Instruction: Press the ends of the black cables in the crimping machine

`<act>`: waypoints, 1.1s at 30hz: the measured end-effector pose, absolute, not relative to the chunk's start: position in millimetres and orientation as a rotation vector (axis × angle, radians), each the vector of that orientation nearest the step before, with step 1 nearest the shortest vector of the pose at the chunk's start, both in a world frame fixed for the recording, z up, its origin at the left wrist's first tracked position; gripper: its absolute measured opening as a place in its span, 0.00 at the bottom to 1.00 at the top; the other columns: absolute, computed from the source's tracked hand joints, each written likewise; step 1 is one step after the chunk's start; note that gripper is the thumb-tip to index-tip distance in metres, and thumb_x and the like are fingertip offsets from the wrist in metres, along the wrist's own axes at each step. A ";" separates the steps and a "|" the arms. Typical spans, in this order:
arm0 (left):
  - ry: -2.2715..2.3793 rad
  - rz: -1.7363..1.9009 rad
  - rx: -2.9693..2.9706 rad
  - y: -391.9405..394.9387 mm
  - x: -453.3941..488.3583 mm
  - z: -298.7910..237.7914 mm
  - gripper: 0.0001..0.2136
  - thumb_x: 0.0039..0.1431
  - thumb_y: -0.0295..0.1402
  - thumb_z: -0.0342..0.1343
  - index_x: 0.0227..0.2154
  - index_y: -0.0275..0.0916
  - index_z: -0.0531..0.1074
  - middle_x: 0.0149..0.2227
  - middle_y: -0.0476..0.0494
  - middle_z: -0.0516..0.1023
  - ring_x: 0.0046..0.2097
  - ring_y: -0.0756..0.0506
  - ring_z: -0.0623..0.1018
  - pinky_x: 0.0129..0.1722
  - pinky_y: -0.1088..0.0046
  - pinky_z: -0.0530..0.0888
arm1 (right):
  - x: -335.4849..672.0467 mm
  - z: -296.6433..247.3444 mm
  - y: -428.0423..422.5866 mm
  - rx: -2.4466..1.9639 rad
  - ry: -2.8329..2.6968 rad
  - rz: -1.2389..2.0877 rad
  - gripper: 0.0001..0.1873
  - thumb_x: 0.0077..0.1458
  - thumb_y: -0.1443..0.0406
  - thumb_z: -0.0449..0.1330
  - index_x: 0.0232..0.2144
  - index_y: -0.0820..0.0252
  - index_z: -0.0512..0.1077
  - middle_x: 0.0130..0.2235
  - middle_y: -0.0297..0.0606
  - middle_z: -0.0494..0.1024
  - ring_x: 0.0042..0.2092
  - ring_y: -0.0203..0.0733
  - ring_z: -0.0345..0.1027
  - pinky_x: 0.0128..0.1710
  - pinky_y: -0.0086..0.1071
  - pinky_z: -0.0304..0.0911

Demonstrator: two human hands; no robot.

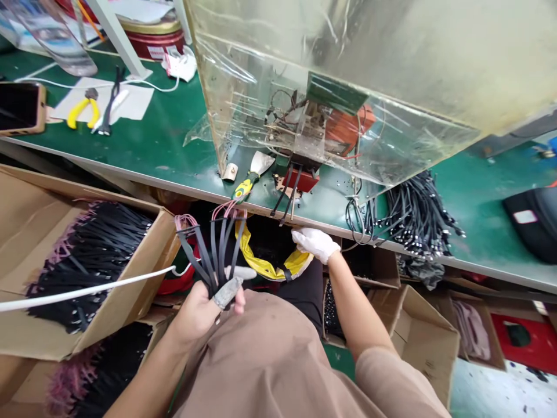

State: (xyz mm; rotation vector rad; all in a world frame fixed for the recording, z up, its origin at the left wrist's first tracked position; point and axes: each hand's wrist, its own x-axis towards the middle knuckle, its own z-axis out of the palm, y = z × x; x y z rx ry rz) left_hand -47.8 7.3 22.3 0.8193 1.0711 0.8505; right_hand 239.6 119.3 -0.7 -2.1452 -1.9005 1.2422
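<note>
My left hand (209, 305), with grey wrapping on the thumb, is closed around a bundle of flat black cables (220, 247). Thin pink wires fan out from their upper ends, near the bench edge. My right hand (317, 244), in a white glove, is just in front of the bench edge with its fingers loosely extended and nothing visible in them. Close to its fingertips, two black cables (290, 194) hang from a small red block (307, 180) on the machine. Below, a yellow-rimmed opening (261, 267) lies between my hands.
A clear plastic cover (348, 75) hangs over the machine. A yellow-green scraper (252, 177) lies on the green bench (169, 154); a cable pile (420, 215) sits right. A carton (161, 238) of cables stands left. Yellow pliers (85, 109) and a phone (20, 107) are farther back.
</note>
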 end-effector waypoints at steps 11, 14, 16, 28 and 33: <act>0.811 1.089 0.782 37.8 -19.8 27.3 0.14 0.51 0.44 0.74 0.24 0.38 0.81 0.17 0.48 0.71 0.22 0.50 0.70 0.23 0.75 0.69 | 378.0 80.8 99.4 -2.376 -1.543 0.084 0.20 0.63 0.53 0.58 0.48 0.53 0.82 0.49 0.41 0.83 0.52 0.49 0.75 0.54 0.38 0.68; 0.851 1.088 0.831 42.4 -11.7 39.8 0.14 0.51 0.46 0.73 0.29 0.39 0.83 0.22 0.44 0.77 0.26 0.46 0.75 0.26 0.71 0.74 | 409.5 69.4 124.8 -2.513 -1.525 -0.094 0.21 0.63 0.52 0.58 0.50 0.52 0.83 0.57 0.44 0.77 0.60 0.53 0.69 0.60 0.43 0.63; 0.878 1.104 0.839 46.6 -6.3 47.3 0.16 0.47 0.46 0.75 0.30 0.40 0.83 0.22 0.44 0.77 0.26 0.46 0.76 0.27 0.70 0.76 | 418.5 59.0 147.2 -2.603 -1.471 -0.119 0.23 0.63 0.49 0.58 0.50 0.53 0.83 0.63 0.47 0.71 0.63 0.56 0.64 0.61 0.45 0.60; 0.929 1.236 0.752 70.8 -1.8 45.1 0.18 0.42 0.44 0.78 0.23 0.38 0.76 0.21 0.50 0.72 0.25 0.50 0.71 0.24 0.75 0.72 | 388.6 85.9 195.1 -2.532 -1.272 0.116 0.17 0.59 0.58 0.62 0.44 0.65 0.80 0.51 0.55 0.79 0.57 0.61 0.71 0.55 0.44 0.67; 1.021 1.338 0.861 99.8 11.8 55.1 0.23 0.38 0.45 0.76 0.16 0.39 0.66 0.16 0.55 0.64 0.21 0.53 0.62 0.19 0.76 0.60 | 398.5 117.1 181.0 -1.848 -1.068 0.386 0.13 0.64 0.56 0.57 0.31 0.57 0.71 0.28 0.37 0.75 0.31 0.39 0.72 0.32 0.33 0.71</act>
